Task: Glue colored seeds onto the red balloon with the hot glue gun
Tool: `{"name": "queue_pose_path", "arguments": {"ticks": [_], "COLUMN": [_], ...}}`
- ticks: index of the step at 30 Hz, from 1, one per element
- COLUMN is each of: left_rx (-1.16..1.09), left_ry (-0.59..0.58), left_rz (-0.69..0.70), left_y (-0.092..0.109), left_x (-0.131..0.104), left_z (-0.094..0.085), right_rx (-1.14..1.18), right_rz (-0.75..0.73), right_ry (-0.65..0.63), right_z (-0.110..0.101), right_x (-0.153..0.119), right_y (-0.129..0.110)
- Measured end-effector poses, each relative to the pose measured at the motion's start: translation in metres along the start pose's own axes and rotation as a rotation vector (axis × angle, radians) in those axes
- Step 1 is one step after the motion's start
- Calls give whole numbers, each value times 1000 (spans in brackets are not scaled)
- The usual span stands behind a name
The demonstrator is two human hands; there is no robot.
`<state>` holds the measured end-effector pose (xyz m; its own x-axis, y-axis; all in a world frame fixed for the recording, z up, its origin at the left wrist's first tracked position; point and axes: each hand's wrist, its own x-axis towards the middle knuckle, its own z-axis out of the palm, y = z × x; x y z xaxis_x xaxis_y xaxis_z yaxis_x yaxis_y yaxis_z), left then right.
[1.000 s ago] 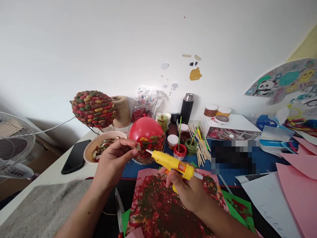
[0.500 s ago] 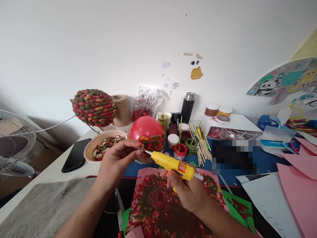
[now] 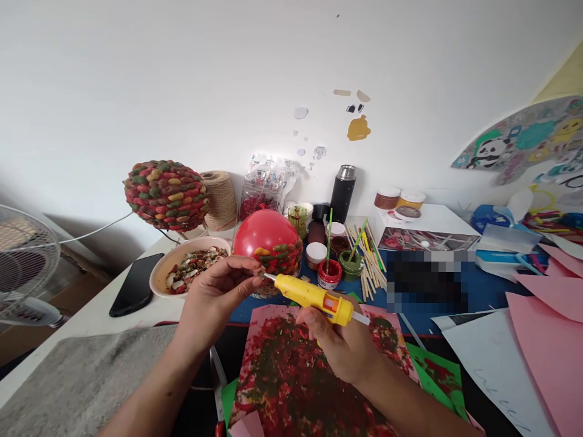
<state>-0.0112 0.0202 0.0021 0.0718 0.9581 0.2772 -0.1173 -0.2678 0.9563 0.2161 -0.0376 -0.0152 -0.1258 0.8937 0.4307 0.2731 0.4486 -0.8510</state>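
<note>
My left hand (image 3: pixel 217 298) pinches a small pistachio shell (image 3: pixel 261 271) between thumb and fingertips. In my right hand (image 3: pixel 344 347) is a yellow hot glue gun (image 3: pixel 303 293), with a clear glue stick jutting from its back. Its metal nozzle points left and appears to touch the shell. Just behind them sits a red balloon (image 3: pixel 264 233), its lower right side covered with rows of painted shells. A peach bowl (image 3: pixel 157 280) of loose shells stands behind my left hand. Below my right hand lies a paint-smeared pink sheet (image 3: pixel 296 376).
A shell-covered ball (image 3: pixel 166 194) stands at the back left beside a twine spool (image 3: pixel 221 200). Paint jars (image 3: pixel 328 275), sticks (image 3: pixel 371 267) and a black flask (image 3: pixel 344 193) are behind the glue gun. A phone (image 3: pixel 132 285) and knife (image 3: pixel 217 367) lie left.
The glue gun's nozzle has come closer to the shell in my left hand. The whole view has shifted slightly; both hands keep their hold.
</note>
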Motion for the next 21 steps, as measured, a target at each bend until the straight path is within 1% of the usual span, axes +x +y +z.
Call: {"name": "queue_pose_path", "arguments": {"ticks": [3,9,15,21], "left_rx": [3,32,31,36], "left_ry": [6,-19,-29,-20], "left_rz": [11,32,23,27], "left_y": [2,2,0,3], "left_x": [-1,-2,-2,-2], "left_z": [1,1,1,4], "right_rx": [-24,-13,-33,-69], "right_rz": [-8,4,-7,2], "right_ry": [2,16,15,19], "right_z": [0,-1,-1,0], "right_x": [-1,0,0,1], "right_y": [0,-1,-2,-2]}}
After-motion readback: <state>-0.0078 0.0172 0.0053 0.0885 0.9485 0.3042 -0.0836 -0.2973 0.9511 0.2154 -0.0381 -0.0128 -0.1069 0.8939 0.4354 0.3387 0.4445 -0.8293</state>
